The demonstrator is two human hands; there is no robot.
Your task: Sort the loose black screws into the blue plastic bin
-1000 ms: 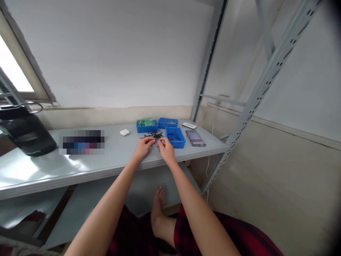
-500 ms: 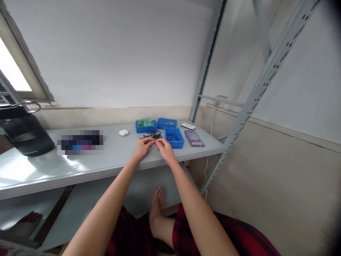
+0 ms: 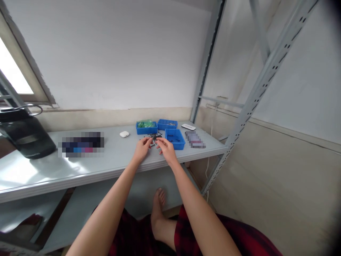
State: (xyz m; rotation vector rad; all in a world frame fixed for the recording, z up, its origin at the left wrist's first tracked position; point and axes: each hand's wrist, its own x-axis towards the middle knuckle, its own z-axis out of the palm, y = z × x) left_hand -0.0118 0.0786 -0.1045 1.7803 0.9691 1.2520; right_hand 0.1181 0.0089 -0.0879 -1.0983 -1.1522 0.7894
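At the shelf's front edge my left hand (image 3: 142, 149) is closed, thumb against fingers; whatever is in it is too small to make out. Just to its right, my right hand (image 3: 165, 148) has its fingers apart, with nothing visible in them. A pile of thin black screw-like pieces (image 3: 154, 136) lies directly beyond the fingertips, partly covered by them. Close by my right hand stands an open blue bin (image 3: 175, 145) with a few dark pieces inside. Behind the pile are a blue bin (image 3: 146, 131) of green plastic bags and another blue bin (image 3: 167, 126) holding small silvery pieces.
On the grey shelf (image 3: 112, 156) lie a white earbud-case-like object (image 3: 124, 134), a flat white object (image 3: 188, 127) and two blurred items. A large dark bottle (image 3: 29, 138) stands at the left. A slotted metal upright (image 3: 247, 103) rises on the right.
My fingertips, which met over the shelf, have come apart. The right hand's fingers have spread, while the left stays pinched. The bins have not moved.
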